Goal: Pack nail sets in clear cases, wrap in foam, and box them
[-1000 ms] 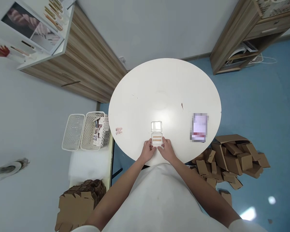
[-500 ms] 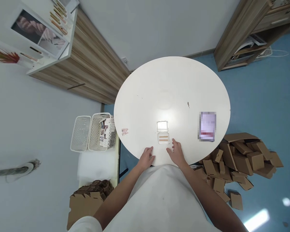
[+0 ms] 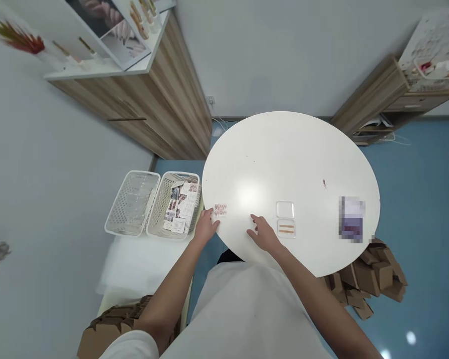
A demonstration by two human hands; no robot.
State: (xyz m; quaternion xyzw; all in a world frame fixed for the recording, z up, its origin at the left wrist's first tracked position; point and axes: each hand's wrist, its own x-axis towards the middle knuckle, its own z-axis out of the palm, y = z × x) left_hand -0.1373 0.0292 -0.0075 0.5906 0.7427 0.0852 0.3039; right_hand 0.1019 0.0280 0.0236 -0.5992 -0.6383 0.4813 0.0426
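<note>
At the table's left edge, my left hand has its thumb and fingers apart, right beside a small sheet of pink, nail-like pieces. Whether the fingertips touch that sheet is too small to tell. My right hand hovers at or just over the tabletop with fingers spread and holds nothing. Just to its right lies a clear plastic case, its lid folded back away from me. Two thin wooden sticks lie side by side in the case's near half.
The white oval table bears a blurred-out purple item on the right and a small dark bit. Left of it stand a white basket of printed cards and another white basket. Cardboard boxes lie at right.
My view has turned left. My left hand has moved left from the table's front edge to the pink sheet. My right hand has gone from the case's right side to its left.
</note>
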